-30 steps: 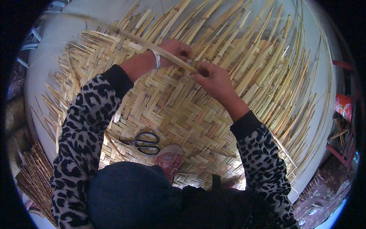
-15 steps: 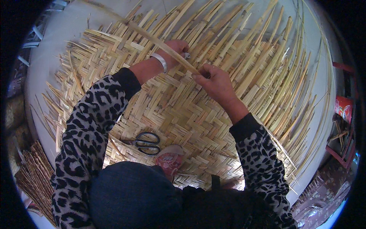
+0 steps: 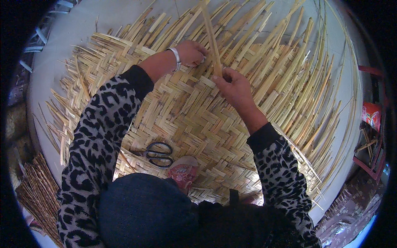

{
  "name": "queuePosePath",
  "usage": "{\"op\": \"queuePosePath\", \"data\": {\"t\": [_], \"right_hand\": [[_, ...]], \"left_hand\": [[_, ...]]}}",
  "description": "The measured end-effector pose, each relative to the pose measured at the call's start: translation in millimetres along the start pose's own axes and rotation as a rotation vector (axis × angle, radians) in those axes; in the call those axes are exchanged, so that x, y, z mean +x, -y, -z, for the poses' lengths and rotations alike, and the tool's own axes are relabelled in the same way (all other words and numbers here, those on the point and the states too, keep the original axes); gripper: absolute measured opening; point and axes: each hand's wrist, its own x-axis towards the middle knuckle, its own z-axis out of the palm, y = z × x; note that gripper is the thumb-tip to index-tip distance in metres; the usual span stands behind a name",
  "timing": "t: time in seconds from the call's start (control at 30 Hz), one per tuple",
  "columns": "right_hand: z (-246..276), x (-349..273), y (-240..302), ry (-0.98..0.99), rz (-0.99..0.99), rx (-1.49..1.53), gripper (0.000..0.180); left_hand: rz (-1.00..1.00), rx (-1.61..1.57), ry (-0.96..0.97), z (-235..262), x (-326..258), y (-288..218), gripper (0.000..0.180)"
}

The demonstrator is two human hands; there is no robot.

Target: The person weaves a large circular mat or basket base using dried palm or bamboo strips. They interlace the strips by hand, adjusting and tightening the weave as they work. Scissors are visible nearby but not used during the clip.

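A woven mat (image 3: 198,120) of flat, pale yellow reed strips spreads in front of me, its loose ends fanning out at the far and right edges. My right hand (image 3: 236,87) pinches the near end of a long reed strip (image 3: 211,37) between thumb and fingers. That strip rises away from me, over the mat's far edge. Just left of it, my left hand (image 3: 189,53) is held low over the weave with curled fingers. Whatever those fingers grip, if anything, is hidden. A silver bracelet (image 3: 177,60) circles my left wrist.
Black-handled scissors (image 3: 156,154) lie on the mat near my knee, beside my pink patterned shoe (image 3: 183,171). A bundle of brown stalks (image 3: 38,192) is at the lower left. A dark red frame (image 3: 374,165) stands at the right, with a red packet (image 3: 371,115).
The long reed strip has swung from slanting over my left wrist to pointing almost straight away from me. My right hand has shifted slightly right and kept its pinch; the left has barely moved.
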Motion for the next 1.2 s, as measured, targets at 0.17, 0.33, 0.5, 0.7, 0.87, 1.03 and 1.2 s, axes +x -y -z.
{"op": "queuePosePath", "data": {"t": [0.17, 0.33, 0.5, 0.7, 0.87, 1.03, 1.2], "right_hand": [[-3.0, -1.9, -2.6, -0.052, 0.030, 0.069, 0.028], [-10.9, -2.3, -3.8, -0.124, 0.019, 0.124, 0.028], [-17.4, -7.1, -6.7, -0.243, -0.075, 0.131, 0.030], [-23.3, 4.8, -15.2, -0.273, -0.201, 0.171, 0.030], [-30.2, 7.7, -20.3, -0.208, 0.032, -0.073, 0.027], [-26.7, 3.6, -19.9, -0.108, 0.130, -0.294, 0.026], [-22.9, 4.5, -19.5, -0.102, 0.194, -0.291, 0.022]], "left_hand": [[-0.148, -0.017, 0.068, 4.8, -5.2, -4.4, 0.041], [-0.237, 0.144, 0.114, -1.4, 6.2, -1.7, 0.043], [-0.047, 0.108, 0.079, -12.3, 4.0, -10.7, 0.048], [-0.263, 0.326, 0.042, -11.9, -13.9, -21.0, 0.047], [-0.173, 0.010, 0.100, -15.7, -19.5, -9.8, 0.032], [-0.185, -0.277, 0.144, -18.3, -21.6, 3.3, 0.030], [-0.181, -0.579, -0.003, -21.2, -29.6, 11.1, 0.036]]}}
